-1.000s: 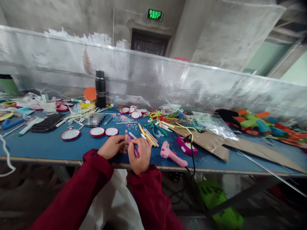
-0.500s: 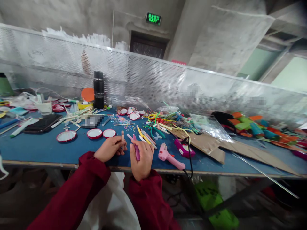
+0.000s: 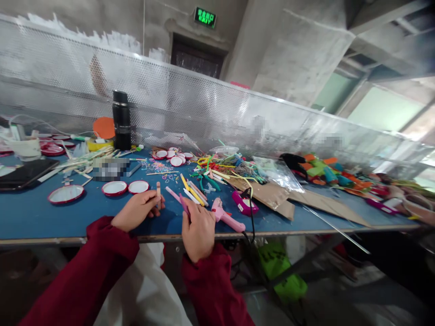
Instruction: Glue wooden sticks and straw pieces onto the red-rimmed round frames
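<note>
Left hand fingers pinching short wooden stick upright, tip above fingertips, right hand fingers closed around magenta pen, long axis slanting up-left beyond fingers, both over blue surface.

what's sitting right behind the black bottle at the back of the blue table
Directly behind the black bottle stands the perforated metal screen. An orange disc leans just beside it, above a yellow tape roll. Whatever the bottle's body covers cannot be seen.
</note>
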{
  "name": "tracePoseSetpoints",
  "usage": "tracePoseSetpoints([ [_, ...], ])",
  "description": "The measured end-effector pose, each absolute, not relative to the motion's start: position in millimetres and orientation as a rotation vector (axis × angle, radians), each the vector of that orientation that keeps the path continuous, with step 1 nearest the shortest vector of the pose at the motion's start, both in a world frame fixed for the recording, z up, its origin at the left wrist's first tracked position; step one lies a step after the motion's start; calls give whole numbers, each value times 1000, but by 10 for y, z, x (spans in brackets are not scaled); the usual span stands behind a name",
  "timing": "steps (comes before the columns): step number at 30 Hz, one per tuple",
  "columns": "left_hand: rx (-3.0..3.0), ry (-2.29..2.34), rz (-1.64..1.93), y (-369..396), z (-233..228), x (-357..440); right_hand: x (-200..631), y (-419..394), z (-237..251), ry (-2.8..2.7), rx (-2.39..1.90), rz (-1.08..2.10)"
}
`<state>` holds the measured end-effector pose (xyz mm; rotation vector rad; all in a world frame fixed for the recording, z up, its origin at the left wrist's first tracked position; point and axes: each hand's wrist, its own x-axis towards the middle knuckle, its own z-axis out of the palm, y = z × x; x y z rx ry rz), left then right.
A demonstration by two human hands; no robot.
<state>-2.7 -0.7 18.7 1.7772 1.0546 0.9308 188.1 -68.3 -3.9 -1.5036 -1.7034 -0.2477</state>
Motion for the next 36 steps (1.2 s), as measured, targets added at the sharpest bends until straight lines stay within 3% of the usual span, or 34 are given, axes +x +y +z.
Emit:
tracePoseSetpoints([
  [8, 1859, 1140, 955, 0, 176, -43, 1821, -553, -13, -1598, -1724, -395],
  [19, 1858, 1108, 910, -1, 175, -50, 1815, -501, -33, -1608, -1678, -518],
  [26, 1870, 1109, 878, 11, 169, -54, 2082, -324, 201, -1637, -1810, -617],
  [36, 1788, 1049, 919, 37, 129, -63, 2044, -6, 357, -1870, -2192, -446],
])
